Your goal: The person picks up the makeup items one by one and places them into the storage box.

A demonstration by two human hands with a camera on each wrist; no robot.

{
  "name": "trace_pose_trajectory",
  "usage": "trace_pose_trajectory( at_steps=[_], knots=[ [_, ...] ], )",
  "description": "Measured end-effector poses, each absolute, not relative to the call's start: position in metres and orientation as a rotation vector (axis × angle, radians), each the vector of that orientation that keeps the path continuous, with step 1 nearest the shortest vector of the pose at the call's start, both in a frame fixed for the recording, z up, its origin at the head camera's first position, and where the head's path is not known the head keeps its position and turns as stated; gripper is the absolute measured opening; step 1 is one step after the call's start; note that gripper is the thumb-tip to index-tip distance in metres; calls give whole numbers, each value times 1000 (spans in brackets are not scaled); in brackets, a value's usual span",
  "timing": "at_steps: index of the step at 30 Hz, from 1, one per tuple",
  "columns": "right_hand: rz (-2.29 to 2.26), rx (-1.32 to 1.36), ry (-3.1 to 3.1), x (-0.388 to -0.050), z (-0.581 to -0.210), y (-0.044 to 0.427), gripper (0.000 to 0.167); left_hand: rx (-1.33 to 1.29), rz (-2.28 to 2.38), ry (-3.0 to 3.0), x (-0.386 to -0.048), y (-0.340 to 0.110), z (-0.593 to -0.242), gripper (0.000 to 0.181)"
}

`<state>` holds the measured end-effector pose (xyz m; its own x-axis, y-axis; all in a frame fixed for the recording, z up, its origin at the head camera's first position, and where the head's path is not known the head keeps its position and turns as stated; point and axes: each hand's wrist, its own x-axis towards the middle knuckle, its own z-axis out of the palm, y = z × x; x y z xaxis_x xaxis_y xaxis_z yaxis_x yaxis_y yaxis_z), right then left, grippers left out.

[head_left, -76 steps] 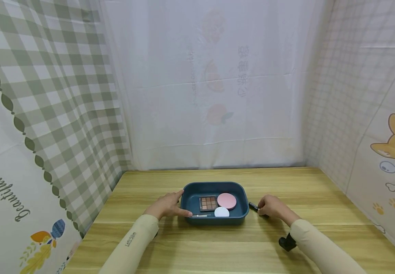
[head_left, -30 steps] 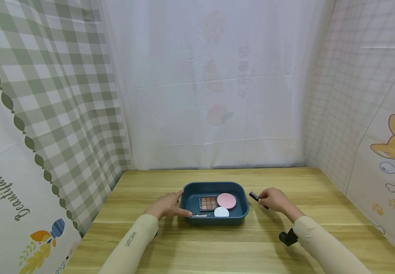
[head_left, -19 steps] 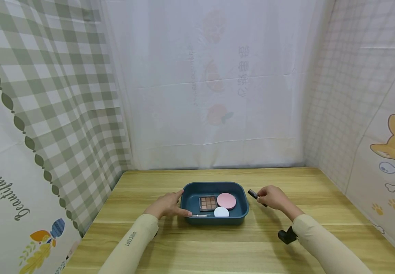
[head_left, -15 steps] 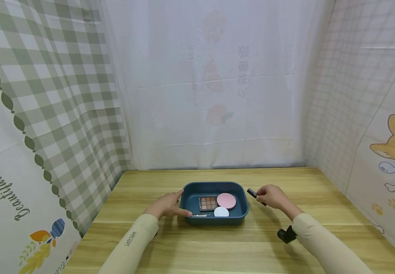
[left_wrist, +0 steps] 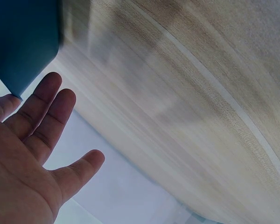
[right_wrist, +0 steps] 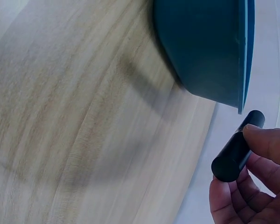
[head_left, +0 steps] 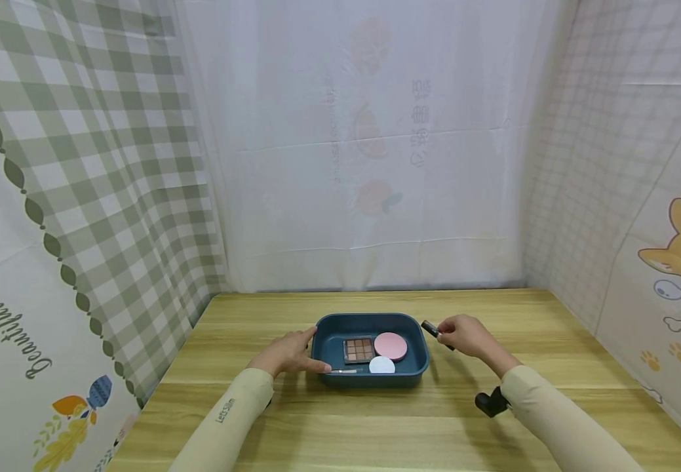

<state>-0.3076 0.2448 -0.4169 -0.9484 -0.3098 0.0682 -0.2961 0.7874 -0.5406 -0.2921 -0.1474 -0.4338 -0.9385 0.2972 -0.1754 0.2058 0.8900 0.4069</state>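
Observation:
My right hand (head_left: 464, 333) pinches a slim black cosmetic tube (head_left: 430, 328) between thumb and fingers, above the table beside the tray's right rim. In the right wrist view the black tube (right_wrist: 232, 158) slants just beyond the tray's edge. With fingers spread, my left hand (head_left: 284, 355) touches the left rim of the dark blue tray (head_left: 369, 381). Inside the tray lie an eyeshadow palette (head_left: 358, 350), a round pink compact or puff (head_left: 390, 346), a round white disc (head_left: 382, 365) and a thin brush-like stick (head_left: 344, 372), partly hidden by the near wall.
The wooden table (head_left: 328, 432) extends around the tray on all sides. A white curtain (head_left: 293, 223) hangs behind it, a green checked cloth (head_left: 134, 144) at left and a printed cloth (head_left: 641, 229) at right. A black wrist mount (head_left: 491, 402) hangs under the right sleeve.
My right hand has lifted the black tube off the table and carried it left and up toward the tray's right rim. The left hand and the tray have stayed put.

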Motion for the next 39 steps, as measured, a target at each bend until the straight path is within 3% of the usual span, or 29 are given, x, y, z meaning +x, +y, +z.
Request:
trace_pose_trajectory(
  at_steps=[19, 39],
  knots=[
    [-934, -559, 2932, -306, -411, 226, 23, 372, 582, 2828, -291, -148, -434, 109],
    [-965, -641, 2904, -307, -411, 201, 21, 380, 566, 2838, -292, -147, -435, 108]
  ],
)
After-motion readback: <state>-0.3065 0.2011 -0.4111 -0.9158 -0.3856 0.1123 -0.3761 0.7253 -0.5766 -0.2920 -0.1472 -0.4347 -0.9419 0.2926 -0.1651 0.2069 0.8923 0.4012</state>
